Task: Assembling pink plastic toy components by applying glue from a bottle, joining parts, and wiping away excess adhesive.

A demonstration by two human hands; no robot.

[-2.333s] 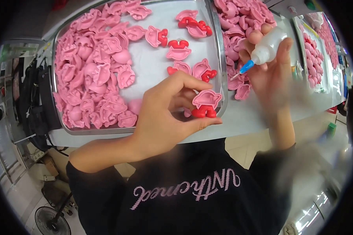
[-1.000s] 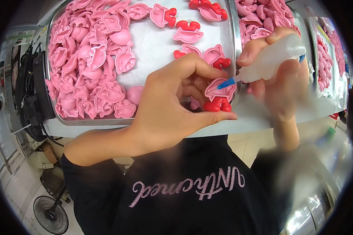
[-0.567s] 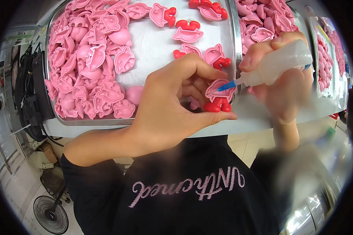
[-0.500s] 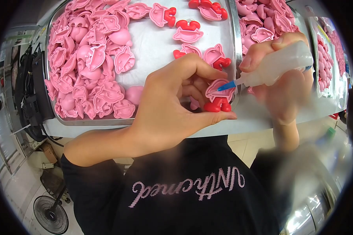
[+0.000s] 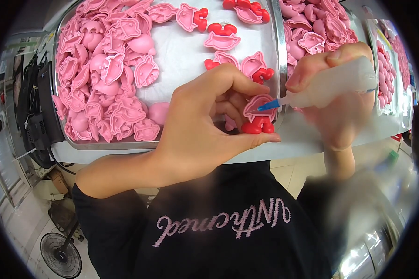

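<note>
While the left hand (image 5: 198, 130) pinches a pink-and-red plastic piece (image 5: 258, 114) between thumb and fingertips just above the tray rim, the right hand (image 5: 342, 100) is wrapped tight round a clear squeeze bottle (image 5: 333, 83), its blue nozzle (image 5: 267, 105) touching the piece. Beyond, metal tray (image 5: 278, 51) holds a heap of loose pink pieces (image 5: 104, 79) at left, finished pink-red ones (image 5: 223, 37) farther back.
</note>
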